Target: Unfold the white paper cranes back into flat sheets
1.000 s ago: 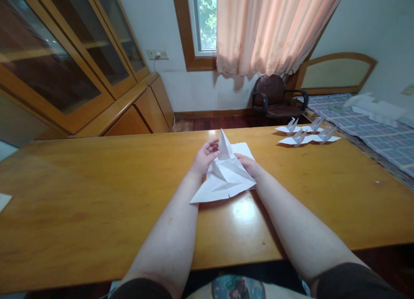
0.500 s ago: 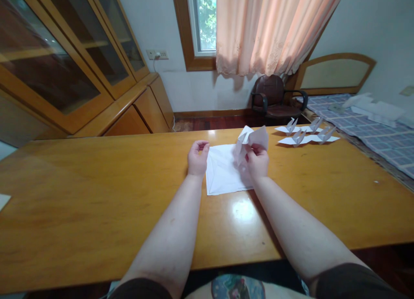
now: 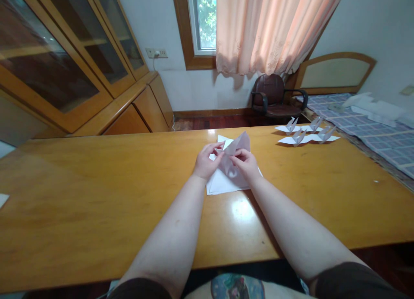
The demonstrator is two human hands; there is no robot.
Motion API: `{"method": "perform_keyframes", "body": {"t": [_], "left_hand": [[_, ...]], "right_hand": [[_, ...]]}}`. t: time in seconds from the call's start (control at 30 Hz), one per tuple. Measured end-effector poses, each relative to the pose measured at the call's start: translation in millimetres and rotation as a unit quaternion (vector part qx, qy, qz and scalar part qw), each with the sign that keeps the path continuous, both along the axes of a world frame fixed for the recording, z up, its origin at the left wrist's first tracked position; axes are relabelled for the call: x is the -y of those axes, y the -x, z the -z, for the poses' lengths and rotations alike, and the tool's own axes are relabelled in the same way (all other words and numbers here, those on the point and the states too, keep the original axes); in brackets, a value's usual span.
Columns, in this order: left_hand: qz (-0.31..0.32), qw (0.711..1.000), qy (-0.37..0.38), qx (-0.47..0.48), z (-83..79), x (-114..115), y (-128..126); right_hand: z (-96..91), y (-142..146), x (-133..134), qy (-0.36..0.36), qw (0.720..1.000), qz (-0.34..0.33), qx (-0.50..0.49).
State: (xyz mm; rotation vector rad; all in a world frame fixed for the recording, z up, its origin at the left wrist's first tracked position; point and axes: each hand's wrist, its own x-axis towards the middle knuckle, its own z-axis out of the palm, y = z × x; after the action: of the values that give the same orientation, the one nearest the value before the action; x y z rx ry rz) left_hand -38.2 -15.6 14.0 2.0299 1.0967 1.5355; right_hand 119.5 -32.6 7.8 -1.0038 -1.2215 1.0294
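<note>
A creased, partly folded sheet of white paper is held up between my two hands. My left hand has its fingers closed on the paper's left side, thumb toward the middle. My right hand pinches the same sheet from the right, the fingertips of both hands close together. Beneath them, flat white paper lies on the table, its middle hidden by the hands and the raised sheet. Whether it is one sheet or a stack I cannot tell.
Several folded paper cranes stand at the table's far right. The wooden table stretches wide to both sides. A scrap of paper lies at its left edge. Beyond are a brown armchair and a bed.
My right hand has brought the folded paper left, to the middle. My left hand has moved slightly right and taken hold of it too. The cranes have stayed put.
</note>
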Motion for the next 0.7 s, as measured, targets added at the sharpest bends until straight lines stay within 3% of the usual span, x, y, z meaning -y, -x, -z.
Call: {"method": "perform_keyframes", "body": {"t": [0.13,0.33,0.47,0.53,0.63,0.7], "left_hand": [[0.02,1.0,-0.004,0.009,1.0,-1.2,-0.3],[0.067,0.997,0.044,-0.002,-4.6,4.3,-0.8],[-0.003,0.992,0.092,0.081,0.8,-3.0,2.0],[-0.012,0.97,0.161,0.181,6.9,-9.5,2.8],[0.072,0.897,0.283,0.331,12.9,-16.2,1.2],[0.125,0.857,0.325,0.379,12.5,-17.0,-0.6]], "right_hand": [[-0.8,0.5,0.8,0.023,0.999,-0.045,-0.012],[2.0,-0.4,-0.2,0.029,0.999,-0.019,-0.038],[-0.1,0.6,-1.8,0.052,0.992,0.002,-0.114],[-2.9,1.8,-1.3,0.058,0.985,-0.001,-0.163],[-7.7,3.0,1.0,0.068,0.973,-0.04,-0.215],[-10.8,3.0,3.2,0.077,0.966,-0.073,-0.234]]}}
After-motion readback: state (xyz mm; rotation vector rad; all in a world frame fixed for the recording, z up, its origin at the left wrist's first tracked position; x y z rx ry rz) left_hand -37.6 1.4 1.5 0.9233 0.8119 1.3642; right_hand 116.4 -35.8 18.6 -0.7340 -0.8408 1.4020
